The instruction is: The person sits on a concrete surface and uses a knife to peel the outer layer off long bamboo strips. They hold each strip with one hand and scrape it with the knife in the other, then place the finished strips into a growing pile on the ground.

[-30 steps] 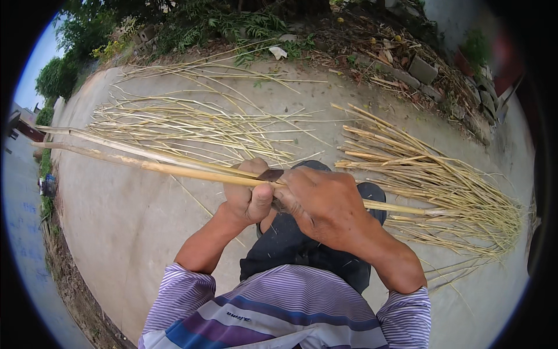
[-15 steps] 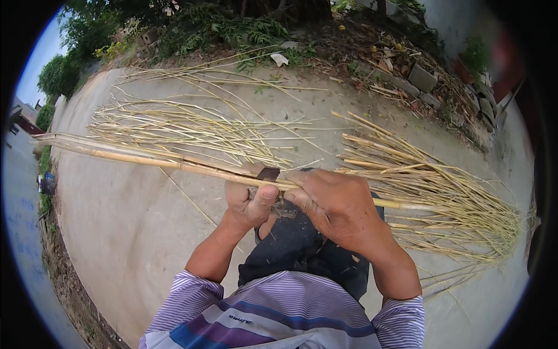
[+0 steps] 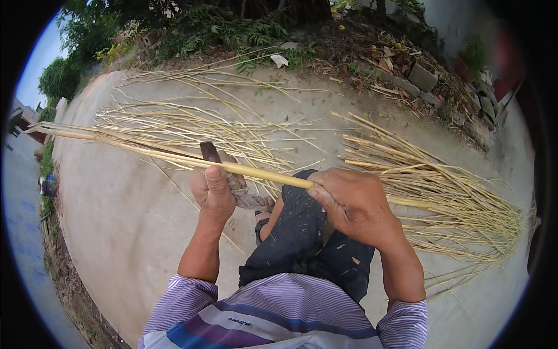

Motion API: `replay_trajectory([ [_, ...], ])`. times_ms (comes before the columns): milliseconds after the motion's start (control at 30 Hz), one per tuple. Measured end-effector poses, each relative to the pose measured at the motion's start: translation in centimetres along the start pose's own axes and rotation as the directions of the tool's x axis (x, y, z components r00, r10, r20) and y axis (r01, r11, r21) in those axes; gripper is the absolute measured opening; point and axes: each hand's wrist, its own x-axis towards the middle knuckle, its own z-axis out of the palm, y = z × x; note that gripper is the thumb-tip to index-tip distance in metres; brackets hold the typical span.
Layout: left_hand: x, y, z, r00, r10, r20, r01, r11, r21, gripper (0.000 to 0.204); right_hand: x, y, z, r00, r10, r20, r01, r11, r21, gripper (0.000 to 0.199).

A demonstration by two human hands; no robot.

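A long yellow stalk [image 3: 267,174] crosses in front of me, tilted down to the right. Its left part is split into strips that spread at the far end; the part between my hands looks whole and round. My left hand [image 3: 210,195] is closed round a knife with a dark, blunt-ended blade [image 3: 210,152] and a grey cloth-wrapped handle [image 3: 253,200]. The blade stands up just behind the stalk, and my left thumb presses on the stalk's near side. My right hand [image 3: 356,203] grips the stalk, its thumb and fingers wrapped round it; the stalk comes out beyond that hand.
Thin split strips [image 3: 174,122] lie on the concrete ground [image 3: 133,215] ahead to the left. A big bundle of stalks [image 3: 453,198] spreads at the right. Farther off are grey blocks [image 3: 422,77], dry litter and green plants [image 3: 238,35]. My legs in dark trousers [image 3: 305,232] are below.
My left hand and the knife have moved left, away from my right hand, and the blade points more upward. My right hand has shifted slightly right. More whole stalk shows between them.
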Motion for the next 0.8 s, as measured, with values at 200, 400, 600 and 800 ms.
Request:
replay_trajectory([
  [200,-1.7,-0.7,2.8,0.987,0.008,0.158,-0.052,0.958,0.28,0.048,1.0,-1.2,0.7,0.999,-0.034,-0.026,0.033,0.999,-0.025,0.014],
  [400,-2.1,0.9,4.4,0.989,0.036,0.143,-0.077,0.952,0.296,0.053,0.7,-2.2,0.8,0.999,-0.004,0.045,0.005,1.0,-0.023,0.015],
  [600,-3.0,-0.2,4.9,0.977,0.14,0.16,-0.177,0.952,0.25,0.048,0.7,-2.6,1.8,0.998,-0.056,-0.034,0.056,0.998,0.019,0.015],
  [800,0.3,1.0,0.1,0.998,0.049,-0.045,-0.046,0.997,0.063,0.06,0.0,-0.9,-0.6,0.999,-0.001,-0.034,0.002,1.0,0.024,0.019],
])
